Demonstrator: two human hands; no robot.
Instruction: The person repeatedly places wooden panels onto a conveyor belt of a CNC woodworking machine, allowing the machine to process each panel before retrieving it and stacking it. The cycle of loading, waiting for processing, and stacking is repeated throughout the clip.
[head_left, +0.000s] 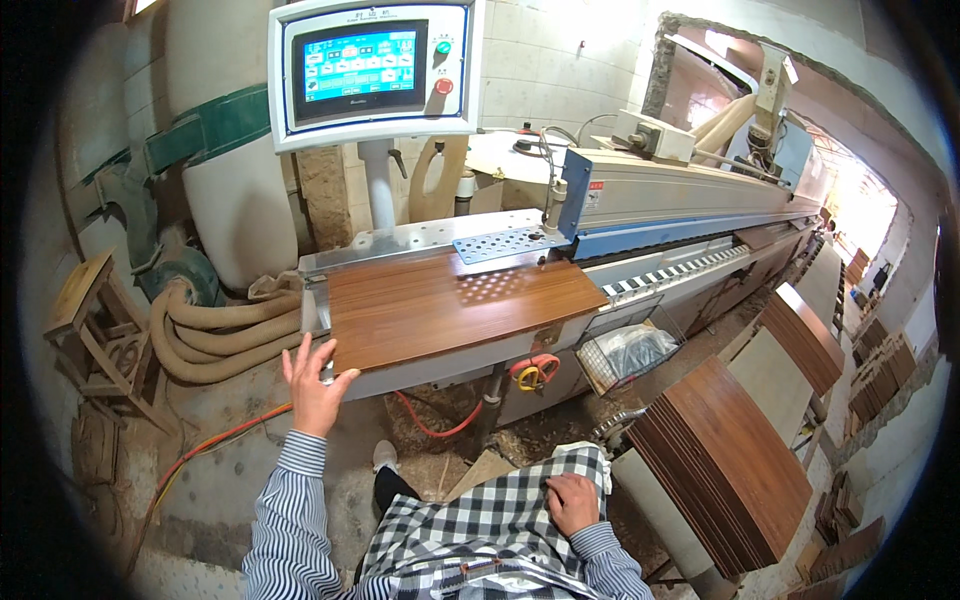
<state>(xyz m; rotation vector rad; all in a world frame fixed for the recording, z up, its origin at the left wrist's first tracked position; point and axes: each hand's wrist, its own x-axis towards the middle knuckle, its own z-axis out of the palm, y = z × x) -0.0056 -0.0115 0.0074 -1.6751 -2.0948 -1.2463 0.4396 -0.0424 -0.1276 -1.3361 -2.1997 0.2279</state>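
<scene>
A brown wood-grain board (440,310) lies flat on the machine's infeed table (318,262), its far right part beneath a blue perforated plate (508,243). At the board's near left corner is my left hand (316,388), fingers spread and the thumb against the edge. Nothing is gripped in it. My right hand (573,503) rests on the black-and-white checked apron (455,525) over my body, its fingers loosely bent and nothing visible in them.
A control screen (362,65) stands behind the table. The long edge-banding machine (690,215) stretches away to the right. At the near right is a stack of brown boards (725,460). A wire basket (630,350) hangs on the machine's front. Hoses (225,345) and a wooden stool (98,335) are at left.
</scene>
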